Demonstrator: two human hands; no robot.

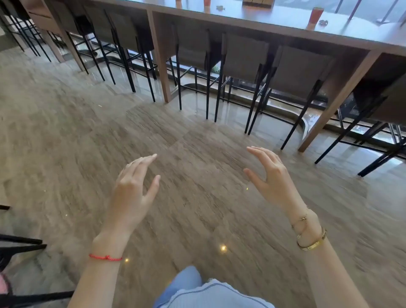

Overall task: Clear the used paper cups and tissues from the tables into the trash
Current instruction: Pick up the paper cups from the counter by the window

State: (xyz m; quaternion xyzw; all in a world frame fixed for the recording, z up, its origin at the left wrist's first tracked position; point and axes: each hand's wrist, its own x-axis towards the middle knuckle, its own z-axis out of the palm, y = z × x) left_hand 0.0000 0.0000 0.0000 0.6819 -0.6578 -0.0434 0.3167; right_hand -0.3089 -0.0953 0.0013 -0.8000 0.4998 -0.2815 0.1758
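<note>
Both my hands hover over the floor, empty, with relaxed fingers: my left hand (135, 184) at lower centre-left, my right hand (271, 178) at centre-right. Far ahead runs a long counter table (285, 22) along the window. An orange paper cup (315, 17) stands on it at the right, with a small crumpled item (323, 22) beside it. Two more orange cups (207, 3) (178, 2) show at the top edge, and another small crumpled item (220, 8) lies near them. No trash bin is in view.
Several grey bar stools (243, 57) with thin black legs are tucked under the counter. A wooden box (258, 3) sits on the counter top. Black chair legs (19, 241) stick in at the lower left. Wood-pattern floor (197, 136) lies between me and the counter.
</note>
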